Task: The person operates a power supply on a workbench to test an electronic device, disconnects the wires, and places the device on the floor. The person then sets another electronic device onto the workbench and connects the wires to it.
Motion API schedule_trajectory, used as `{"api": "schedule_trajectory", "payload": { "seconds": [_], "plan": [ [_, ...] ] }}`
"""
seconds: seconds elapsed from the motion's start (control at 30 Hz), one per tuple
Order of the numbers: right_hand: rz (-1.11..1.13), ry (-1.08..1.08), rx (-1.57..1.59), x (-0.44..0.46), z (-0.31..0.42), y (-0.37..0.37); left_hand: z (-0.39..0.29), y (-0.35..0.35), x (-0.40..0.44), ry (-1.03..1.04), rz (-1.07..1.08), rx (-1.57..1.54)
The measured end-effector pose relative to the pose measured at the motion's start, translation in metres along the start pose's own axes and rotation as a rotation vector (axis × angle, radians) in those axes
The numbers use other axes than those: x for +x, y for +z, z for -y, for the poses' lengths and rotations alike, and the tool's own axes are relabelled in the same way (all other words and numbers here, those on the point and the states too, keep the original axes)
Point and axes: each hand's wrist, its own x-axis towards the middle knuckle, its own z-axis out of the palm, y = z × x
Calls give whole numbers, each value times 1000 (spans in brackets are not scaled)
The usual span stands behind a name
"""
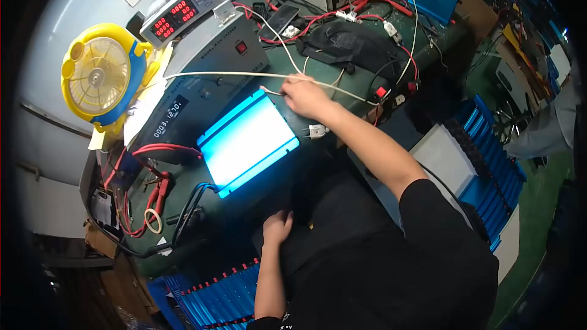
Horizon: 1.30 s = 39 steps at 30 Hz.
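Your right grip (306, 96) is curled at the upper-right end of the glare-lit, blue rectangular metal case (251, 142), beside a long white cable (214, 73); I cannot tell whether it has closed on anything. Your left grip (277, 228) rests partly open, seemingly empty. At the case's opposite end, red cables (165, 146) and black cables (193, 198) look already connected. The white two-pin plug (317, 131) lies loose on the dark green surface (188, 178), unplugged so far.

Flat blue box (249, 144), its broad face glaring white.
We see it face up on the desk (276, 64), just toward 9 o'clock from centre, long sides slanting from 8 to 2; red leads (168, 146) and black leads (188, 205) meet its 8 o'clock end.
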Motion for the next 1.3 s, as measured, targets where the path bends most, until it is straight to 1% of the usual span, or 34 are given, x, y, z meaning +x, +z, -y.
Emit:
{"api": "schedule_trajectory", "payload": {
  "seconds": [0.03, 0.07, 0.1, 0.17, 0.2, 0.23, 0.27, 0.3, 0.33, 0.37, 0.4, 0.43, 0.5, 0.53, 0.57, 0.63, 0.7, 0.73, 0.77, 0.8, 0.83, 0.87, 0.9, 0.97, 1.07, 1.13, 1.27, 1.3],
  "plan": [
    [84, 56, -46, -5, 5, -14, -2, 0, 0, 18, -22, -35],
    [14, 74, -16, -14, 4, -22, -4, 0, 0, 38, -45, -69],
    [16, 86, -10, -22, 3, -32, -8, -4, 0, 38, -32, -64],
    [29, 69, -41, -41, -3, -51, -22, -17, -4, 92, -36, -222],
    [33, 53, -29, -48, -8, -56, -26, -22, -8, 89, -13, -215],
    [131, 49, 31, -52, -9, -64, -33, -27, -10, 109, -15, -286],
    [141, 63, 58, -56, -6, -68, -39, -32, -10, 127, -21, -358],
    [151, 74, 86, -60, -1, -70, -53, -43, -8, 120, -8, -356],
    [156, 81, 96, -60, 1, -65, -71, -59, -3, 174, -35, -396],
    [95, 21, 55, -58, 4, -58, -88, -79, 3, 228, -64, -431],
    [30, -39, 14, -56, 6, -53, -105, -102, 10, 317, -90, -425],
    [26, -33, 25, -52, 5, -48, -120, -122, 19, 408, -117, -418],
    [195, -198, 262, -46, 1, -44, -136, -151, 35, 554, -302, -318],
    [242, -193, 292, -49, 0, -45, -144, -168, 42, 584, -378, -289],
    [242, -190, 308, -53, 0, -47, -150, -182, 49, 613, -454, -259],
    [87, -313, 245, -63, -2, -49, -152, -201, 66, 552, -539, -161],
    [38, -307, 241, -66, -5, -45, -157, -213, 89, 428, -603, 19],
    [53, -228, 305, -68, -7, -43, -150, -215, 98, 336, -504, 59],
    [67, -147, 365, -71, -9, -42, -144, -212, 106, 340, -484, 72],
    [-13, -122, 381, -70, -4, -52, -138, -207, 114, 280, -459, 175],
    [-21, -102, 391, -71, -3, -50, -136, -205, 121, 219, -434, 277],
    [-56, -100, 397, -72, 0, -45, -135, -206, 121, 169, -341, 251],
    [-88, -100, 405, -71, 1, -39, -137, -207, 121, 168, -323, 263],
    [-64, -89, 404, -70, 1, -31, -141, -209, 121, 179, -317, 256],
    [-86, -51, 439, -67, 5, -33, -143, -208, 123, 172, -311, 256],
    [4, -22, 635, -67, 5, -43, -143, -208, 124, 160, -306, 258],
    [48, -59, 744, -75, 4, -44, -144, -206, 126, 176, -325, 256],
    [98, -31, 765, -75, 2, -44, -144, -207, 125, 186, -329, 264]
  ]
}}
